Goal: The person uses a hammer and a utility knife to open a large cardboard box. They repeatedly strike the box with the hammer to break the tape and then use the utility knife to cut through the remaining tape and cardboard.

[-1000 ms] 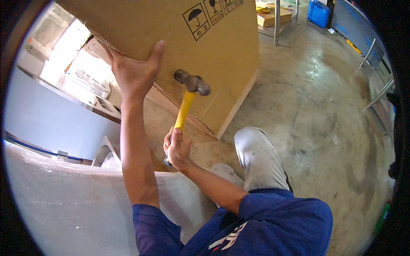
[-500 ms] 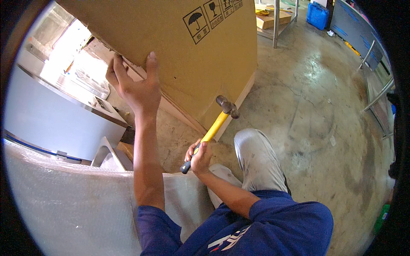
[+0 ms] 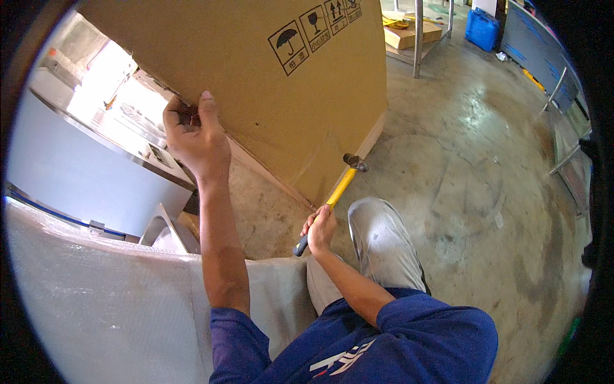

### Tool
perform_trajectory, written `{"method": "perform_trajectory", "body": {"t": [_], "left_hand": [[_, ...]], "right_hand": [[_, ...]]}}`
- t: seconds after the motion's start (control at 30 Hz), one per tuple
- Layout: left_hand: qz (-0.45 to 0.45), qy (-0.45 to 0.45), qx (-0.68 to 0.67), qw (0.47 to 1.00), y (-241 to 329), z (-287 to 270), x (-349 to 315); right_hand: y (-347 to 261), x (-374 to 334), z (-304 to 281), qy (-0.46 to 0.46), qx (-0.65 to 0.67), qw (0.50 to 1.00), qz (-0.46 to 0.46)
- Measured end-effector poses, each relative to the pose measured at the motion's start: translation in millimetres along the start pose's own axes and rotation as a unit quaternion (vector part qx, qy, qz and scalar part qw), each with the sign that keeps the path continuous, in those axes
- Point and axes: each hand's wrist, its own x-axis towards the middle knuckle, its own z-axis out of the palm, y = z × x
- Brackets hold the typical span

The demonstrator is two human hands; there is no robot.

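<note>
Right hand [image 3: 322, 227]: fingers wrapped around the lower handle of a hammer [image 3: 342, 187], its black butt protruding below. Left hand [image 3: 201, 144]: pinched on the left edge of a cardboard carton [image 3: 275, 115], thumb against the printed face, fingers curled behind. Black handling symbols [image 3: 314, 22] (umbrella, stemmed glass, paired upward arrows) run in a row across the carton, small characters beneath; white lettering [image 3: 350, 360] on the blue shirt [image 3: 428, 333] is not fully legible. The hammer is held before the carton's lower right edge, near the knee [image 3: 377, 221]; contact cannot be determined. Its long axis runs obliquely, head upper right, butt lower left. Concrete floor [image 3: 460, 211] extends rightward from the carton.
</note>
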Motion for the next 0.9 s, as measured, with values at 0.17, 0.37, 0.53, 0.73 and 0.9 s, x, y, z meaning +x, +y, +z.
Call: {"method": "perform_trajectory", "body": {"t": [0.17,0.37,0.53,0.73,0.9], "left_hand": [[-0.047,-0.01,-0.023,0.999,0,-3,5],[-0.072,-0.009,-0.092,0.993,9,-16,-5],[-0.068,0.04,-0.146,0.986,-5,-43,-32],[-0.172,-0.008,0.183,0.968,-42,-37,-168],[-0.314,-0.328,0.099,0.885,73,-6,-255]], "right_hand": [[0,9,-9,-0.017,-0.021,1.0,0.008],[-29,8,-2,-0.025,0.002,0.999,0.023],[-98,31,1,-0.043,0.04,0.998,-0.03],[-211,76,-30,0.076,-0.09,0.99,-0.075],[-328,52,-98,0.193,-0.205,0.958,0.056]]}}
